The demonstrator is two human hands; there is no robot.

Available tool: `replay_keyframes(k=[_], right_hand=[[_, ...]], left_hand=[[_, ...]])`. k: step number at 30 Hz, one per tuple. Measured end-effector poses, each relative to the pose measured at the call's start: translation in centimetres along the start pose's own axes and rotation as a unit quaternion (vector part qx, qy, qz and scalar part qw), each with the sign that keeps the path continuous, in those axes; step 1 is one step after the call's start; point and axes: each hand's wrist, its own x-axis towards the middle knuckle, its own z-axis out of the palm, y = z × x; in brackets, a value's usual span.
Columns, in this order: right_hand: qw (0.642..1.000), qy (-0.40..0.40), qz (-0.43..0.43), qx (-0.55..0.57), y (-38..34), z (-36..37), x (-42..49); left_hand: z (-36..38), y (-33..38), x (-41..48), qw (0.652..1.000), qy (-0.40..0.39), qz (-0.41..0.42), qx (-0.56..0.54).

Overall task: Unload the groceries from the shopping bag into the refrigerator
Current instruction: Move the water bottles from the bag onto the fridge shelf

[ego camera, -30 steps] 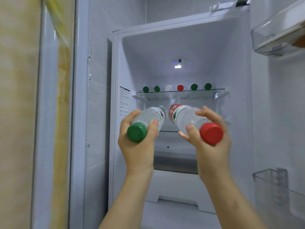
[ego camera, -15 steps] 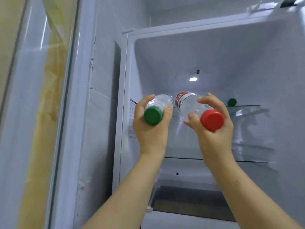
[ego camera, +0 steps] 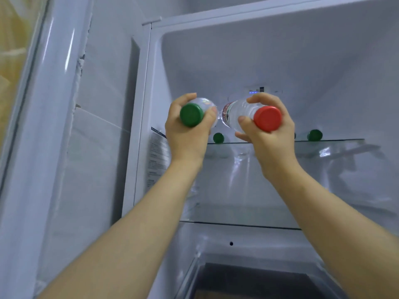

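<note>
Inside the open refrigerator (ego camera: pixel 280 61), above the front edge of its glass shelf (ego camera: pixel 336 140), the left hand (ego camera: pixel 190 134) is gripping a green-capped bottle (ego camera: pixel 206 104) while the right hand (ego camera: pixel 269 134) is gripping a red-capped bottle (ego camera: pixel 239 113), caps facing the person.

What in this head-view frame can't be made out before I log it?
Head view, glass shelf: the left hand and the right hand, holding the red-capped bottle, hide the middle of the bottle row; only two green caps show clearly.
Head view, green-capped bottle: its label is mostly behind its cap and the left hand.
Head view, wall sticker: print too blurred to read.
Head view, shopping bag: outside the frame.
</note>
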Motion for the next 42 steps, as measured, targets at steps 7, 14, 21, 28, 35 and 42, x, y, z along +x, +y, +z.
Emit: replay_keyframes(k=[7,14,21,28,35,42], right_hand=[[0.999,-0.026,0.035,-0.010,2.4,-0.3,2.6],[0.996,-0.049,0.076,-0.028,4.3,-0.9,4.8],[0.991,-0.081,0.102,-0.032,6.1,-0.7,6.1],[0.988,-0.101,0.101,-0.049,7.9,-0.2,7.0],[0.986,-0.102,0.096,-0.088,8.9,0.3,8.2],[0.986,-0.099,0.100,-0.092,9.6,0.2,8.2]], left_hand=[[2.2,-2.3,2.5,1.000,0.005,-0.028,0.003],[3.3,-4.2,4.9,0.997,-0.012,-0.076,0.005],[3.3,-6.8,6.7,0.996,-0.001,-0.077,0.039],[3.2,-8.7,7.6,0.995,-0.019,-0.067,0.065],[3.4,-9.9,8.7,0.985,-0.075,-0.046,0.149],[3.4,-10.7,9.8,0.951,-0.063,-0.012,0.301]])
